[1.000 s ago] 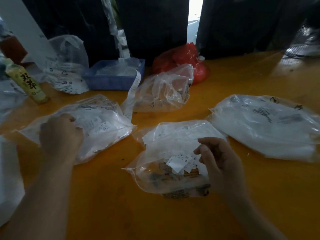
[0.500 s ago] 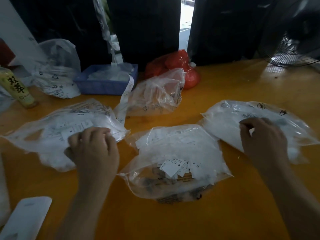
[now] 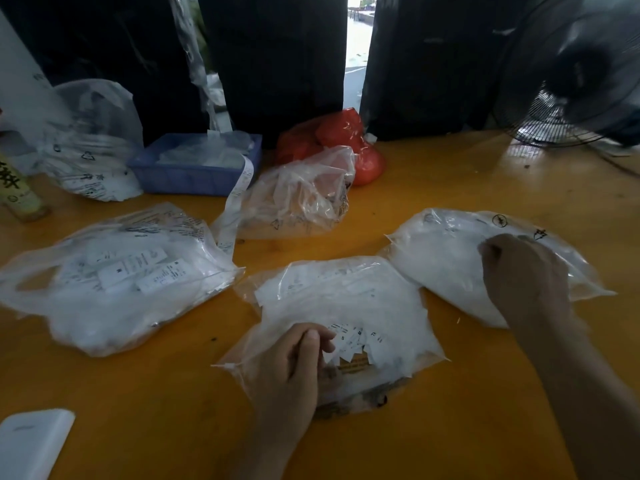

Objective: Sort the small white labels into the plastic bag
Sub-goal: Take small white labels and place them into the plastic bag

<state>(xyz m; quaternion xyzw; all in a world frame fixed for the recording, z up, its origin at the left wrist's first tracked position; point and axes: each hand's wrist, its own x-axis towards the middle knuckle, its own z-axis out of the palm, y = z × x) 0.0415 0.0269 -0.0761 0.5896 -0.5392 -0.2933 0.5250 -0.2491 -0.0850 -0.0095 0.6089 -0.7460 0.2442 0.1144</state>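
Three clear plastic bags of white labels lie on the orange table: a left bag (image 3: 117,282), a middle bag (image 3: 346,306) and a right bag (image 3: 446,258). Small white labels (image 3: 360,341) with printed letters show at the middle bag's near part. My left hand (image 3: 294,372) rests on the middle bag, thumb pressed to curled fingers right beside those labels, apparently pinching some. My right hand (image 3: 519,275) lies on the right bag with its fingers curled into the plastic near the bag's far edge.
A blue tray (image 3: 194,168) with a paper strip hanging out stands at the back, beside a crumpled clear bag (image 3: 298,199), a red bag (image 3: 346,140) and a white bag (image 3: 90,143). There is a bottle (image 3: 17,192) far left, a fan (image 3: 575,74) back right and a white device (image 3: 31,441) near left.
My left hand has moved from the left bag across to the near part of the middle bag. My right hand has stayed on the right bag, having reached there a second ago.
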